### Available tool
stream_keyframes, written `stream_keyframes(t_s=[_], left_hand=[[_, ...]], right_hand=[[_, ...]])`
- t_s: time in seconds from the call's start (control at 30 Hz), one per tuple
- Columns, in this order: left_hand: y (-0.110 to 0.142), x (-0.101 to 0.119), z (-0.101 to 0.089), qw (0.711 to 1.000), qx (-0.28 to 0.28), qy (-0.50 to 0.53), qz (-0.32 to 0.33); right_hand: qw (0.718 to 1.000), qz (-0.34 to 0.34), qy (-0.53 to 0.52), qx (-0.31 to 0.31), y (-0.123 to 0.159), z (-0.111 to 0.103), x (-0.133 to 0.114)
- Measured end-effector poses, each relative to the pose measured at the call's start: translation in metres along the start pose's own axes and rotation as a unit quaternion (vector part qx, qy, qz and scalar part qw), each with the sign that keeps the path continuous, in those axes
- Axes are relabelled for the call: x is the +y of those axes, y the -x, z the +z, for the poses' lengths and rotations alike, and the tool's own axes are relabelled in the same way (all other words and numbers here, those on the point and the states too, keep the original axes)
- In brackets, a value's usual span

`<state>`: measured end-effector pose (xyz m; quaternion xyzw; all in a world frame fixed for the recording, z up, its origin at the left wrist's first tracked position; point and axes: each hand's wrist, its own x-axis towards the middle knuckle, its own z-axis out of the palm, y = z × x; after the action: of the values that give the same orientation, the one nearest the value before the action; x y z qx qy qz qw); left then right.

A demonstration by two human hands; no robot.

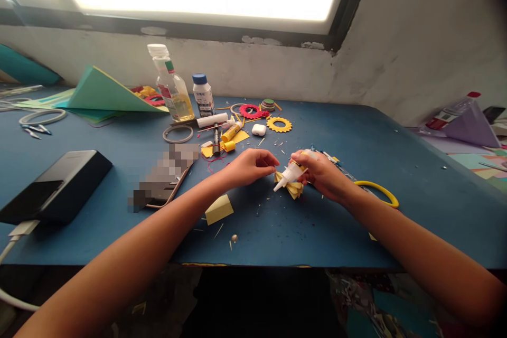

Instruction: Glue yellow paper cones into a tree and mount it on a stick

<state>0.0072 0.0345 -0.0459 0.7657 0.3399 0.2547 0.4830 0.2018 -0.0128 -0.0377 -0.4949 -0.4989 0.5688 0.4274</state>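
Observation:
My right hand point(319, 171) grips a white glue bottle point(295, 170), tilted so its pointed nozzle faces down and to the left. Just beneath the bottle is a pleated yellow paper piece point(293, 190), partly covered by the bottle and the right fingers. My left hand point(255, 166) is at the left end of that paper, thumb and fingertips drawn together on its edge. The exact contact is small and hard to see. Nearer to me, a folded yellow paper slip point(219, 209) lies on the blue table point(317, 245).
Yellow-handled scissors point(378, 190) lie by my right forearm. Left are a phone point(168, 182) and a black box-shaped device point(59, 185) with a cable. Behind stand a clear bottle point(174, 90), a blue-capped bottle point(203, 96), a red paper ring point(251, 111) and a yellow paper ring point(279, 124).

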Motion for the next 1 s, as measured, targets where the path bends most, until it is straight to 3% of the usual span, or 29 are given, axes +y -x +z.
stream_keyframes(t_s=[0.13, 0.37, 1.0], left_hand=[[0.001, 0.003, 0.0, 1.0, 0.0, 0.025, 0.002], [0.002, 0.007, -0.001, 0.999, 0.003, 0.049, 0.004], [0.0, 0.002, 0.0, 0.998, 0.02, 0.052, -0.015]], right_hand=[[0.995, 0.018, -0.099, 0.006, 0.0, -0.004, -0.002], [0.975, 0.02, -0.196, 0.105, 0.002, -0.01, -0.013], [0.978, -0.013, -0.172, 0.118, -0.008, -0.014, 0.002]])
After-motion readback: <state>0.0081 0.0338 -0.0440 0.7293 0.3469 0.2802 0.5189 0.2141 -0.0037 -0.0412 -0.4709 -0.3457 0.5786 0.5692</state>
